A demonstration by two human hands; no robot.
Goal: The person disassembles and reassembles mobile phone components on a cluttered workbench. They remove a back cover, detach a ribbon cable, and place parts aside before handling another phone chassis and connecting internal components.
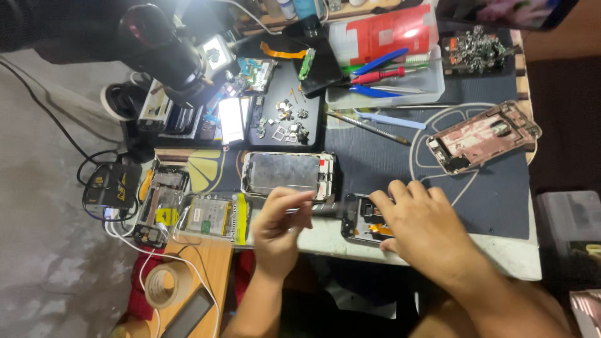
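Dark mat, clear rectangular package beside left hand

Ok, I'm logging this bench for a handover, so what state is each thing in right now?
Left hand: pinching a thin metal tool.
Right hand: pressed flat on the small opened phone.
Phone on the mat: back off, insides showing.
Pink phone frame: stripped, lying alone.
Tool tray: uncovered, holding screwdrivers.
Tape roll: lying flat.
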